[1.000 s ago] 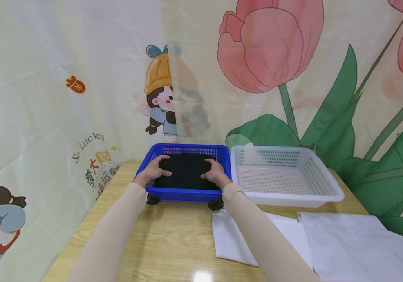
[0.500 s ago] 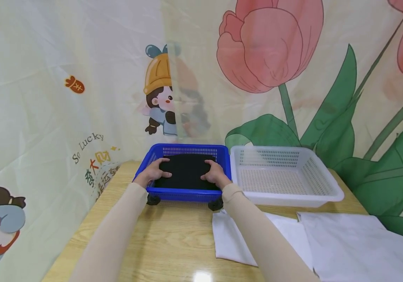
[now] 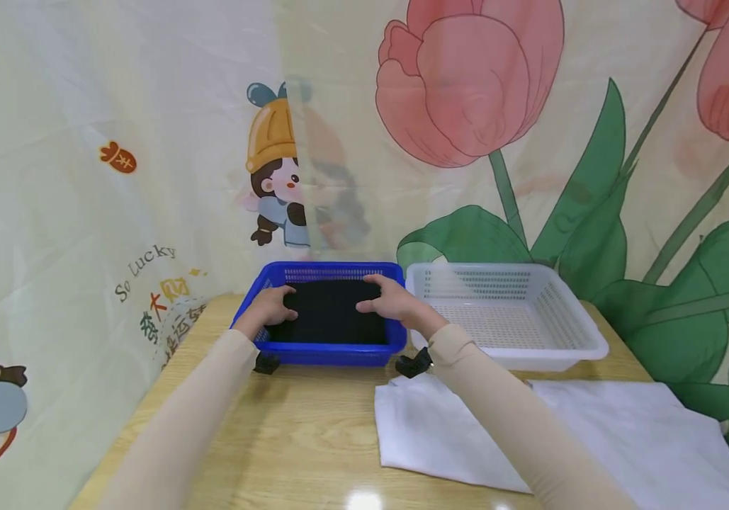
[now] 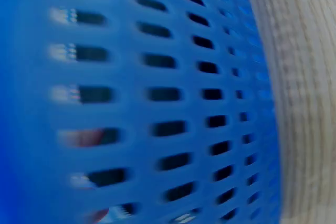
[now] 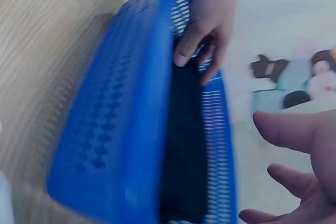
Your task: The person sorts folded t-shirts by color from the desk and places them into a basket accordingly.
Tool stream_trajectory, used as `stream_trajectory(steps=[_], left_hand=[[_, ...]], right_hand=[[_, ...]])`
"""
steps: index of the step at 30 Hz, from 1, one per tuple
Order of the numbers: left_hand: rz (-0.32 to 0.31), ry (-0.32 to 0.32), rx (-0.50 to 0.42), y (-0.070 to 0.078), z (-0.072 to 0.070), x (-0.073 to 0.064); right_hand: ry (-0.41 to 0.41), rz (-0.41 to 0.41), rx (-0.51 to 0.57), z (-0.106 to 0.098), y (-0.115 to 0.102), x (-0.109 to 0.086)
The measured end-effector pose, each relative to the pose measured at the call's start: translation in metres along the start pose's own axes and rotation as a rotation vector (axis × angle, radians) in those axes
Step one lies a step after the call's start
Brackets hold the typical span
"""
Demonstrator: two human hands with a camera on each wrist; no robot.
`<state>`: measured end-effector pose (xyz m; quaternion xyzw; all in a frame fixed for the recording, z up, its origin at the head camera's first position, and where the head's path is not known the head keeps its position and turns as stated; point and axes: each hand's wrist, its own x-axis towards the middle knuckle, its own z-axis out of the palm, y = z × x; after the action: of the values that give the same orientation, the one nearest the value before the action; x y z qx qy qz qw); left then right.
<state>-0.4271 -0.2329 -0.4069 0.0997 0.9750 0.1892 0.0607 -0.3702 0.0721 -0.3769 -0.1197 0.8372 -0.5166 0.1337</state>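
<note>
A folded black cloth (image 3: pixel 335 312) lies flat inside the blue plastic basket (image 3: pixel 332 349). My left hand (image 3: pixel 268 308) is in the basket at the cloth's left end, thumb and fingers spread and lightly bent over it. In the right wrist view the same left hand (image 5: pixel 212 22) reaches down past the basket's far rim. My right hand (image 3: pixel 396 301) hovers over the basket's right side, its fingers apart with nothing between them; the right wrist view shows these fingertips (image 5: pixel 273 129) away from the cloth. Only the perforated basket wall (image 4: pixel 168 93) fills the left wrist view.
A white perforated basket (image 3: pixel 504 352) stands right beside the blue one. White folded cloths (image 3: pixel 441 432) lie at the front right of the wooden table (image 3: pixel 307 432), partly under my right sleeve (image 3: pixel 517 411). A printed curtain (image 3: pixel 198 106) hangs close behind the baskets.
My right hand has come off the cloth's right end and risen slightly to the right, fingers spread. My left hand stays at the left end. The head view has turned a little right.
</note>
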Motion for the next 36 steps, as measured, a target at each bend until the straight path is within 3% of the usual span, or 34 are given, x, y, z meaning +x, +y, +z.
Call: stream_trajectory(steps=[3,9,12,17,21,26,31,36], left_hand=[[0.035,0.049,0.031,0.008,-0.012,-0.008],[0.173,0.136,-0.049,0.032,-0.029,-0.032],[0.22,0.162,-0.111,0.046,-0.033,-0.05],[0.272,0.15,-0.251,0.071,-0.032,-0.089],[0.307,0.112,-0.334,0.084,-0.02,-0.115],[0.359,0.014,-0.433,0.091,0.01,-0.132],[0.407,-0.096,-0.468,0.09,0.046,-0.139],[0.394,-0.188,-0.512,0.093,0.08,-0.14]], right_hand=[[0.001,-0.026,-0.009,-0.021,-0.013,-0.021],[0.028,-0.055,-0.03,-0.062,-0.023,-0.072],[0.049,-0.078,-0.047,-0.078,-0.02,-0.102],[0.089,-0.116,-0.067,-0.1,-0.004,-0.152],[0.106,-0.146,-0.074,-0.113,0.015,-0.189],[0.105,-0.129,-0.028,-0.125,0.051,-0.226],[0.112,-0.007,0.001,-0.127,0.091,-0.249],[0.073,0.123,0.087,-0.123,0.124,-0.262]])
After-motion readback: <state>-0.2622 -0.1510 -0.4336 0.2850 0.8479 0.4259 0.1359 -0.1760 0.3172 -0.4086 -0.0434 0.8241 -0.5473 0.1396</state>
